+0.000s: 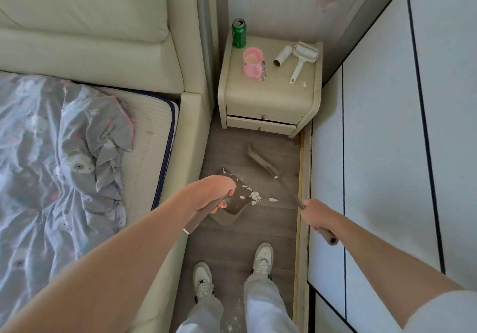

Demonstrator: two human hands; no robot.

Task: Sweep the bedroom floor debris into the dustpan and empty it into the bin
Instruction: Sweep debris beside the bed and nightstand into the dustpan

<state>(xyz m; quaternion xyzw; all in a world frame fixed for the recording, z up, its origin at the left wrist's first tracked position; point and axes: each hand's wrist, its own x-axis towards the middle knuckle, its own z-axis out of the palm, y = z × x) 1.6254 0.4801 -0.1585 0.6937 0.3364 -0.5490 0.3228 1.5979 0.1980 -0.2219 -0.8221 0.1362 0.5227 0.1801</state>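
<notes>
Both forearms reach in from six o'clock. Left grip [210,194] is wrapped round the dustpan's handle, right grip [318,217] is clenched on the broom's handle.

Largest is the bed [154,56], filling nine to eleven o'clock, its grey quilt [64,157] rumpled over the mattress. At three o'clock stand white wardrobe panels [387,139]. At twelve, a cream nightstand [268,100] blocks the end of the narrow floor strip [232,239]; on it stand a green can [239,33] and pink cup [251,61], with a lint roller [303,56] and a spare roll [282,56] lying beside them.

Centre frame, the dustpan [236,201] sits on the floor, partly hidden by the left grip. White debris [254,195] lies at its mouth, some perhaps already inside. The broom [263,161] head rests at one o'clock of the pan, apart from it.
</notes>
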